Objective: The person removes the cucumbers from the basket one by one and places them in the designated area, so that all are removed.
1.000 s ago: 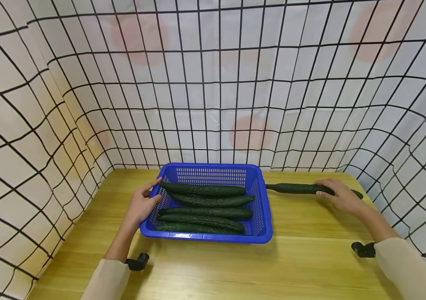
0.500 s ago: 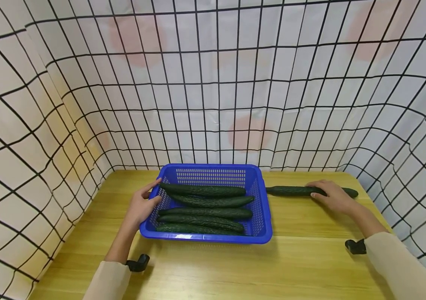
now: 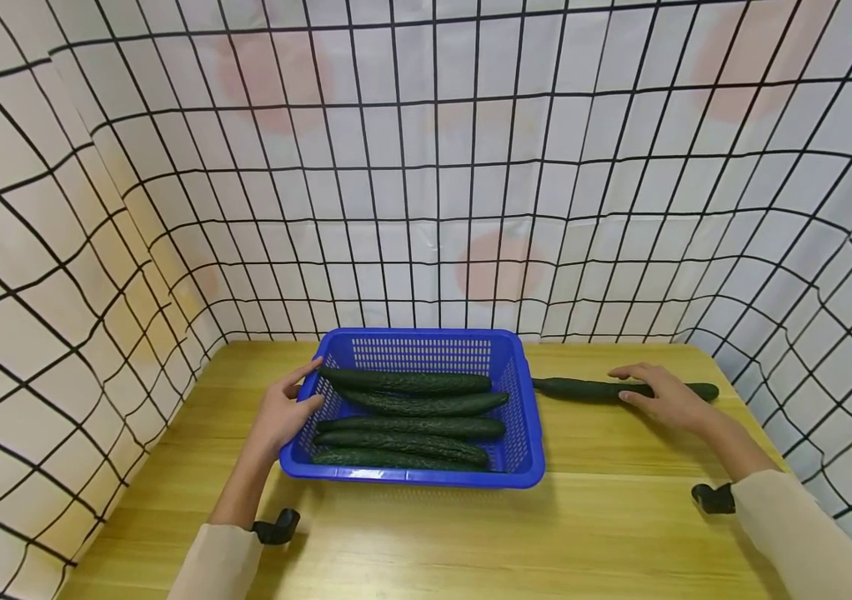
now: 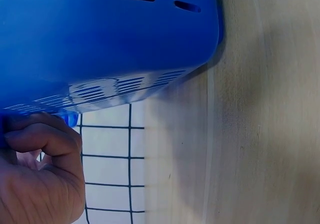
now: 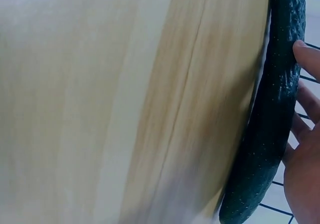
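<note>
A blue plastic basket stands on the wooden table with several dark green cucumbers lying lengthwise inside. My left hand grips its left rim; in the left wrist view, curled fingers show right at the basket's edge. To the right of the basket a single cucumber lies on the table, its thin end right by the basket wall. Over its right half is my right hand, fingers loosely stretched past its far side. In the right wrist view the thumb touches the bumpy skin of the cucumber.
Black wire mesh backed by white sheeting rises behind the table and along both sides. The yellowish wooden tabletop extends in front of the basket. Each wrist wears a small black camera mount.
The right hand first slid left along the single cucumber, which shifted slightly left, then nearer to me. Its fingers have since straightened. The left hand and basket have stayed put.
</note>
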A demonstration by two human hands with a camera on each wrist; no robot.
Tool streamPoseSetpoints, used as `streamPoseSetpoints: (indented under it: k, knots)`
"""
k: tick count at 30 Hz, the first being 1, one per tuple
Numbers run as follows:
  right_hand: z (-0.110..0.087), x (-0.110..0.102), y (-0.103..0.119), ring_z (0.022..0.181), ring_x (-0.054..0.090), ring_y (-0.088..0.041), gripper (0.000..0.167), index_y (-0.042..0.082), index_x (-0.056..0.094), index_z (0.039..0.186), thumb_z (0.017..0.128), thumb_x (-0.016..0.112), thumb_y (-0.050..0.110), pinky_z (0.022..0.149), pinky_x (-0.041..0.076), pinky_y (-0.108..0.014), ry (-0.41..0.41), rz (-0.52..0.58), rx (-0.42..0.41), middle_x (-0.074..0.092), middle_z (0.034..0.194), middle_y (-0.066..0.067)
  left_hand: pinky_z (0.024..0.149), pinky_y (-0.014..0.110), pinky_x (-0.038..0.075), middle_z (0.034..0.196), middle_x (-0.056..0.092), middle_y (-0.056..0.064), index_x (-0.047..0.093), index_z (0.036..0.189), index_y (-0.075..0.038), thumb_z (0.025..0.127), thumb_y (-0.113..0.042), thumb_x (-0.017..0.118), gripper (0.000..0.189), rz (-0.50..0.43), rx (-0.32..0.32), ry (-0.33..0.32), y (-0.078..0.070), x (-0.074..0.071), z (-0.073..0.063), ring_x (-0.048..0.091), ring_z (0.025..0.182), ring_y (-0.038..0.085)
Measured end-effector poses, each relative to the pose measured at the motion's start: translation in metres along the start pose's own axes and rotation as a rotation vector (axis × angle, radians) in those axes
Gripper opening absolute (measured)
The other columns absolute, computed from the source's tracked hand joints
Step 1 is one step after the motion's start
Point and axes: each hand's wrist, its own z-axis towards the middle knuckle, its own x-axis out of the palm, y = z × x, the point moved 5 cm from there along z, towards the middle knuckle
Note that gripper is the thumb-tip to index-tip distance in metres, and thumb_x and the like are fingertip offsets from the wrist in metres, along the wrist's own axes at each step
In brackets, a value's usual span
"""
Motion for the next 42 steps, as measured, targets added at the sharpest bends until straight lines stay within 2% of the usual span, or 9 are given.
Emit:
streamPoseSetpoints:
  k: [9, 17, 25, 35, 42]
  knots:
    - [0.006, -0.014, 0.017, 0.138, 0.040, -0.054, 0.042, 0.003, 0.054, 0.145, 0.108, 0.053, 0.022, 0.105, 0.033, -0.072, -0.030, 0.046, -0.019, 0.051, 0.148, -0.027, 0.080, 0.044, 0.062, 0.131, 0.064, 0.028, 0.049, 0.154, -0.034, 0.095, -0.014, 0.066, 0.065, -0.004, -0.013, 0.004, 0.001, 0.000, 0.001, 0.070, 0.104, 0.034]
    - [0.027, -0.024, 0.044, 0.139, 0.043, -0.047, 0.052, 0.007, 0.050, 0.149, 0.107, 0.053, 0.037, 0.108, 0.034, -0.069, -0.055, 0.053, 0.010, 0.052, 0.150, -0.021, 0.075, 0.040, 0.062, 0.132, 0.064, 0.028, 0.049, 0.154, -0.035, 0.092, -0.012, 0.066, 0.069, -0.037, -0.023, 0.017, -0.001, 0.001, -0.001, 0.070, 0.103, 0.033]
    - [0.055, -0.030, 0.095, 0.134, 0.049, -0.039, 0.050, 0.012, 0.052, 0.148, 0.105, 0.057, 0.037, 0.106, 0.038, -0.068, -0.050, 0.074, -0.031, 0.053, 0.148, -0.015, 0.077, 0.040, 0.061, 0.133, 0.064, 0.028, 0.049, 0.154, -0.035, 0.092, -0.012, 0.067, 0.069, -0.041, -0.031, 0.012, -0.001, 0.001, -0.001, 0.069, 0.105, 0.034]
    - [0.093, -0.020, 0.165, 0.132, 0.056, -0.038, 0.049, 0.006, 0.053, 0.147, 0.106, 0.056, 0.033, 0.110, 0.042, -0.062, -0.002, 0.145, -0.143, 0.059, 0.144, -0.018, 0.078, 0.041, 0.061, 0.139, 0.061, 0.026, 0.048, 0.154, -0.039, 0.092, -0.014, 0.065, 0.068, -0.081, -0.043, 0.020, 0.003, 0.001, 0.000, 0.068, 0.108, 0.036]
    - [0.114, -0.012, 0.205, 0.124, 0.061, -0.033, 0.046, 0.009, 0.055, 0.145, 0.105, 0.059, 0.031, 0.109, 0.045, -0.057, 0.021, 0.164, -0.209, 0.064, 0.137, -0.016, 0.079, 0.041, 0.061, 0.138, 0.062, 0.025, 0.048, 0.154, -0.038, 0.093, -0.014, 0.064, 0.067, -0.079, -0.036, 0.012, 0.004, 0.001, 0.000, 0.067, 0.108, 0.035]
